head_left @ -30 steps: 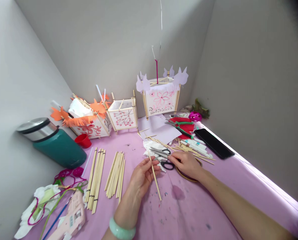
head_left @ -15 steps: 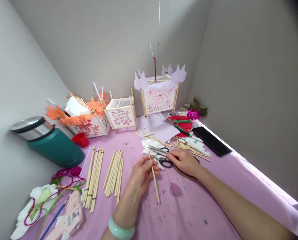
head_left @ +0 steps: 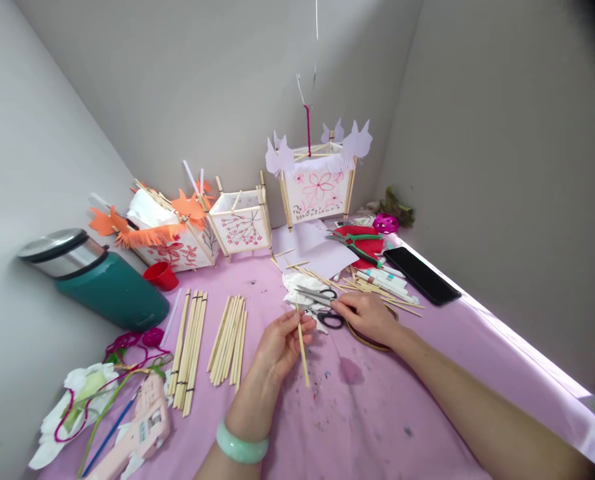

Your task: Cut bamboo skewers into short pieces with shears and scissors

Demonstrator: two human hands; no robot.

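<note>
Head: stick (head_left: 304, 360) in left grip (head_left: 281, 339)

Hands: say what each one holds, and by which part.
The left hand holds a stick near its far end. The right hand is at the scissors; whether it grips them cannot be told.

Three stick-framed boxes (head_left: 242, 230), two hands (head_left: 276, 343), one pair of scissors (head_left: 314, 295), one phone (head_left: 422, 276), one red cup (head_left: 160, 275), one bottle (head_left: 112, 288)
</note>
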